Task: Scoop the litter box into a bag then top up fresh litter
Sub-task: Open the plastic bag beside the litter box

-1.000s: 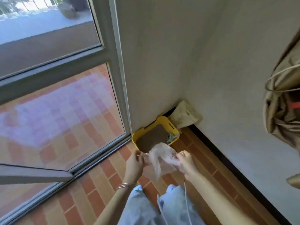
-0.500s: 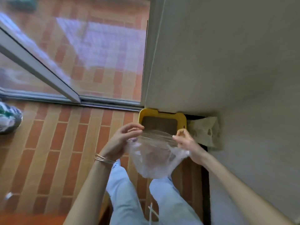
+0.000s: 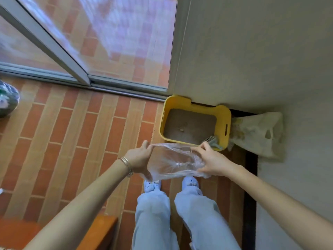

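A yellow litter box (image 3: 224, 117) stands on the brick floor against the wall, holding brown litter (image 3: 191, 126) with a small clump in it. A grey slotted scoop (image 3: 211, 140) leans in its near right corner. A clear plastic bag (image 3: 173, 162) is stretched wide between my hands, just in front of the box. My left hand (image 3: 139, 158) grips the bag's left edge. My right hand (image 3: 210, 160) grips its right edge, close to the scoop.
A cream plastic sack (image 3: 259, 134) leans in the wall corner right of the box. A sliding glass door (image 3: 100, 42) runs along the far left. My feet in pale shoes (image 3: 152, 184) stand under the bag. A wooden edge (image 3: 100, 230) shows at lower left.
The view has tilted down onto the floor and the box. My hands have pulled the bag's mouth wider apart and lowered it in front of the box.
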Demonstrator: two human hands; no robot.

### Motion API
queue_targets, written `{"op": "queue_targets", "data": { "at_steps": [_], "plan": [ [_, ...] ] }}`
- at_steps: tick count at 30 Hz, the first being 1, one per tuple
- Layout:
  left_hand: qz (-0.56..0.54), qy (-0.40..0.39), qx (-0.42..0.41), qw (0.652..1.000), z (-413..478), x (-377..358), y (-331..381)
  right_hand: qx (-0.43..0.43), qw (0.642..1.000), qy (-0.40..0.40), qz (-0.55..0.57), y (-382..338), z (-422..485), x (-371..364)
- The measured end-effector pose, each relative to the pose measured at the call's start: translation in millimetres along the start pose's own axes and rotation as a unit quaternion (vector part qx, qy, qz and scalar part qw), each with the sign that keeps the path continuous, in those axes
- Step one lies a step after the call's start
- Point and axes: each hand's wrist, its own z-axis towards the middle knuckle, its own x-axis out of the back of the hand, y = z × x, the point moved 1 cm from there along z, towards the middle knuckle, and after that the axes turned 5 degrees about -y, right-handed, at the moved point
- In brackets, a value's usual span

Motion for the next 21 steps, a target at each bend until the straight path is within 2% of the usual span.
{"op": "queue_targets", "data": {
  "at_steps": [3, 5, 9, 15, 21],
  "plan": [
    [-0.004, -0.061, 0.038, 0.997, 50, -42, -16, -0.027, 0.999, -0.021, -0.013, 12, 46, -44],
    [0.045, -0.085, 0.071, 0.993, 77, -66, -24, -0.037, 0.998, -0.035, -0.025, 21, 74, -70],
    [0.129, -0.062, 0.116, 0.983, 131, -107, -37, -0.055, 0.995, -0.043, -0.072, 47, 130, -112],
    [0.166, -0.02, 0.091, 0.982, 237, -167, -72, 0.005, 0.999, -0.03, -0.029, 108, 229, -175],
    [0.182, 0.006, 0.014, 0.983, 323, -227, -102, 0.017, 0.998, -0.06, 0.004, 150, 312, -230]
  ]
}}
